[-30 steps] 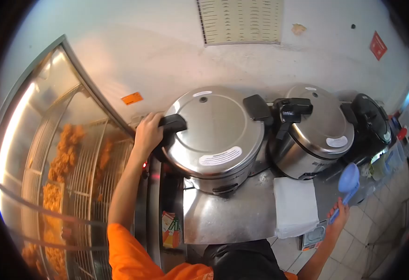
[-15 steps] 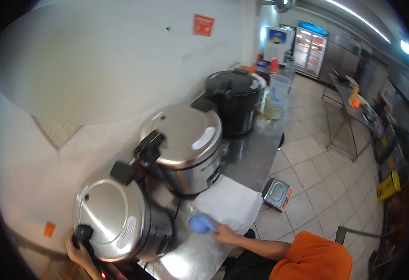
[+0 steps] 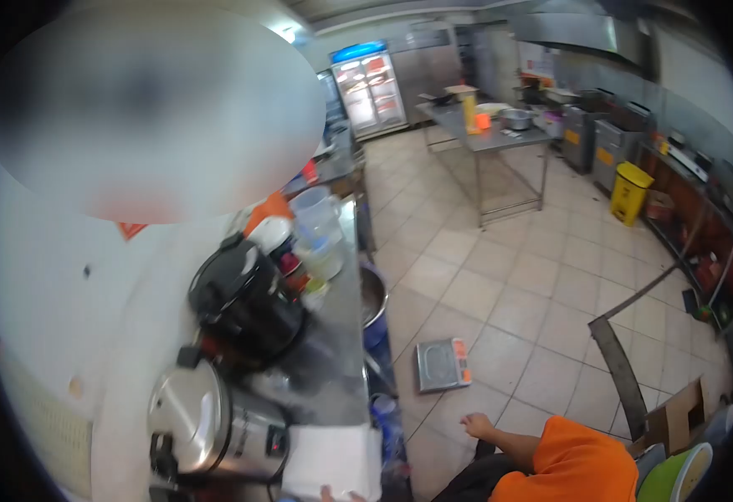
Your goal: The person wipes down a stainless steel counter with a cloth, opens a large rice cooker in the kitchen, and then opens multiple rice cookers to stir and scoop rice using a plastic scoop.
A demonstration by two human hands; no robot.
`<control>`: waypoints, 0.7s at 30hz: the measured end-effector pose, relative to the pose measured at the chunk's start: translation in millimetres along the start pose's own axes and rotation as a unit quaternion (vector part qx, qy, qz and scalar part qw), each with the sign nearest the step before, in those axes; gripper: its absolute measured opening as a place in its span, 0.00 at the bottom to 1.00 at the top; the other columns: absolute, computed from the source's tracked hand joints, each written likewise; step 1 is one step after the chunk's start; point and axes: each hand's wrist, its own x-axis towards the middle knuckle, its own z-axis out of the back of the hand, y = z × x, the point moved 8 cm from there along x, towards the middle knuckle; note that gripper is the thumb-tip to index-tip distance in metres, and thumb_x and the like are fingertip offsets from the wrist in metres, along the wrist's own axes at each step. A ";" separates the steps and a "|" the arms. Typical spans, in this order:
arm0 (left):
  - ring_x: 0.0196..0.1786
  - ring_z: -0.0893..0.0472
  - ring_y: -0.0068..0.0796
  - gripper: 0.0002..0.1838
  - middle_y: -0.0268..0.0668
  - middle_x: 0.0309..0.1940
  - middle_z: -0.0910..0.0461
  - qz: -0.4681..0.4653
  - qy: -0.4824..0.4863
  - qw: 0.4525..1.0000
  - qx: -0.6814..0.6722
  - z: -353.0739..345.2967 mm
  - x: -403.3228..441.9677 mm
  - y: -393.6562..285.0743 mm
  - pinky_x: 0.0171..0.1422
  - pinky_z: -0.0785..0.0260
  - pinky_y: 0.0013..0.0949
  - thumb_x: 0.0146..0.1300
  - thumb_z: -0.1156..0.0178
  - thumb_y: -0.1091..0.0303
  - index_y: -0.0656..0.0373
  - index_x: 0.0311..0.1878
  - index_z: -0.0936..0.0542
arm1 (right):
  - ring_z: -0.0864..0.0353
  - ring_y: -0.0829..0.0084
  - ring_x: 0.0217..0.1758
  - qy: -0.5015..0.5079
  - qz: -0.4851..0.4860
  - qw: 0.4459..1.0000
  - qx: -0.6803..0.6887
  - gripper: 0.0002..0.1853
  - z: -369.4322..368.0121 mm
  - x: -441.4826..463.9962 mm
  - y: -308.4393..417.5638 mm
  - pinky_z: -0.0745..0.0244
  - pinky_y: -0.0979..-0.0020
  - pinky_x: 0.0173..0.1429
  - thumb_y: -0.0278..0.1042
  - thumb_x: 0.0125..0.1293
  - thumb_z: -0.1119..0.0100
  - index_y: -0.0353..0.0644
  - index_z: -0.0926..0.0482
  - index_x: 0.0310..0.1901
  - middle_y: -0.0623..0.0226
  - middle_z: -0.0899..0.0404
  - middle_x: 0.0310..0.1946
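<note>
At the bottom edge, the fingertips of my left hand (image 3: pixel 339 494) show, apart, at the front of the white sheets (image 3: pixel 323 460) on the steel counter. The rest of that hand is out of view. My right hand (image 3: pixel 477 425) hangs over the tiled floor, its fingers loosely bent and slightly apart, with nothing visible in them. A digital scale (image 3: pixel 443 366) lies just above it in view. Left of the sheets stands a steel cooker (image 3: pixel 191 410) with its lid closed, and behind it a black cooker (image 3: pixel 245 293). The blue ladle cannot be made out.
Clear plastic jugs (image 3: pixel 315 217) stand at the counter's far end. A deep pot (image 3: pixel 373 297) and blue items (image 3: pixel 386 418) are beside the counter. Farther off are a steel table (image 3: pixel 500 138), a glass-door fridge (image 3: pixel 370 90) and a yellow bin (image 3: pixel 630 194). An open cardboard box (image 3: pixel 676 416) is at lower right.
The view has swung right. My left hand has left the large cooker's handle and is at the white sheets. My right hand no longer shows the blue ladle and is away from the counter.
</note>
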 end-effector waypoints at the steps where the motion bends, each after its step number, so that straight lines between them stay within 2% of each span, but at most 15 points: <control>1: 0.61 0.29 0.50 0.26 0.54 0.58 0.28 0.024 0.090 0.995 -0.029 -44.4 -3.2 -30.5 0.67 0.38 0.42 0.60 0.39 0.70 0.70 0.60 0.30 | 0.20 0.50 0.44 0.000 -0.072 0.997 -0.015 0.12 13.1 -17.0 -75.7 0.25 0.56 0.49 0.33 0.56 0.46 0.42 0.16 0.39 0.50 0.18 0.38; 2: 0.63 0.30 0.49 0.27 0.54 0.59 0.29 0.002 0.166 0.982 -0.087 -86.3 -6.2 -53.8 0.67 0.39 0.42 0.60 0.38 0.70 0.69 0.61 0.31 | 0.20 0.51 0.49 0.105 -0.156 0.974 -0.127 0.13 14.3 -29.0 -149.7 0.26 0.58 0.54 0.36 0.56 0.46 0.43 0.15 0.39 0.50 0.18 0.43; 3: 0.64 0.31 0.49 0.28 0.54 0.60 0.30 -0.023 0.241 0.960 -0.142 -127.5 -10.1 -76.1 0.68 0.39 0.42 0.59 0.38 0.70 0.68 0.62 0.32 | 0.21 0.52 0.54 0.134 -0.229 0.954 -0.141 0.15 50.7 -64.7 -186.2 0.27 0.60 0.60 0.35 0.57 0.47 0.42 0.15 0.42 0.49 0.20 0.49; 4: 0.64 0.31 0.49 0.28 0.54 0.60 0.30 -0.039 0.252 0.956 -0.147 -155.4 -7.0 -100.1 0.68 0.39 0.42 0.59 0.38 0.70 0.68 0.62 0.32 | 0.22 0.53 0.56 0.125 -0.240 0.944 -0.187 0.18 -9.4 -70.3 -327.1 0.30 0.60 0.63 0.35 0.57 0.47 0.38 0.18 0.48 0.49 0.21 0.52; 5: 0.64 0.31 0.49 0.28 0.53 0.60 0.30 -0.098 0.291 0.937 -0.167 -181.6 -9.0 -129.2 0.68 0.40 0.43 0.59 0.38 0.69 0.67 0.62 0.32 | 0.23 0.51 0.57 -0.049 -0.411 0.909 -0.043 0.19 66.1 -119.3 -321.2 0.29 0.60 0.62 0.35 0.57 0.46 0.37 0.19 0.48 0.49 0.23 0.55; 7: 0.64 0.31 0.49 0.28 0.53 0.59 0.29 -0.186 0.367 0.887 -0.209 -232.2 -18.9 -180.9 0.68 0.40 0.43 0.59 0.38 0.66 0.67 0.62 0.31 | 0.23 0.51 0.57 -0.084 -0.509 0.856 0.014 0.17 113.1 -174.9 -363.7 0.27 0.60 0.60 0.35 0.57 0.47 0.36 0.17 0.43 0.48 0.22 0.52; 8: 0.64 0.31 0.49 0.28 0.53 0.58 0.29 -0.195 0.399 0.870 -0.213 -259.6 -24.7 -193.8 0.68 0.40 0.43 0.60 0.38 0.66 0.67 0.61 0.31 | 0.23 0.51 0.57 -0.100 -0.531 0.841 0.025 0.17 138.6 -198.5 -374.2 0.27 0.60 0.60 0.35 0.57 0.47 0.36 0.17 0.43 0.48 0.22 0.52; 10: 0.63 0.30 0.49 0.27 0.53 0.57 0.28 -0.193 0.463 0.839 -0.208 -312.9 -37.7 -205.2 0.67 0.39 0.43 0.60 0.39 0.65 0.66 0.61 0.30 | 0.20 0.51 0.52 -0.042 -0.535 0.843 0.021 0.15 173.4 -229.9 -382.0 0.25 0.59 0.56 0.35 0.56 0.48 0.36 0.16 0.40 0.47 0.20 0.47; 11: 0.63 0.30 0.50 0.27 0.53 0.57 0.28 -0.189 0.495 0.825 -0.197 -339.6 -45.8 -205.5 0.67 0.39 0.43 0.60 0.40 0.65 0.66 0.61 0.30 | 0.20 0.51 0.52 -0.058 -0.557 0.828 0.028 0.15 182.9 -244.4 -391.0 0.25 0.59 0.56 0.35 0.56 0.48 0.36 0.16 0.40 0.47 0.20 0.47; 13: 0.62 0.30 0.50 0.26 0.53 0.56 0.27 -0.178 0.559 0.792 -0.167 -395.8 -65.4 -206.6 0.67 0.38 0.43 0.60 0.40 0.64 0.66 0.60 0.30 | 0.18 0.51 0.46 -0.080 -0.529 0.844 -0.039 0.14 192.1 -257.2 -408.3 0.24 0.57 0.52 0.35 0.54 0.46 0.37 0.16 0.37 0.49 0.17 0.40; 15: 0.61 0.29 0.50 0.26 0.53 0.56 0.27 -0.180 0.612 0.758 -0.133 -455.0 -90.2 -205.5 0.66 0.38 0.43 0.60 0.41 0.63 0.66 0.59 0.29 | 0.18 0.51 0.42 -0.176 -0.595 0.783 -0.031 0.12 185.2 -278.0 -423.1 0.23 0.57 0.48 0.37 0.51 0.43 0.40 0.16 0.32 0.52 0.17 0.34; 17: 0.60 0.28 0.50 0.25 0.53 0.55 0.26 -0.181 0.656 0.727 -0.091 -510.9 -111.8 -206.2 0.66 0.37 0.43 0.60 0.42 0.62 0.66 0.59 0.28 | 0.17 0.53 0.44 -0.192 -0.620 0.757 0.076 0.13 203.2 -284.0 -395.3 0.23 0.57 0.50 0.37 0.55 0.46 0.39 0.15 0.33 0.50 0.17 0.38; 21: 0.59 0.27 0.51 0.25 0.53 0.53 0.25 -0.195 0.723 0.663 -0.015 -626.2 -158.7 -218.8 0.65 0.36 0.44 0.61 0.44 0.60 0.66 0.58 0.27 | 0.17 0.53 0.44 -0.280 -0.623 0.729 0.053 0.13 199.7 -283.1 -431.7 0.23 0.57 0.50 0.37 0.54 0.46 0.39 0.15 0.33 0.51 0.17 0.37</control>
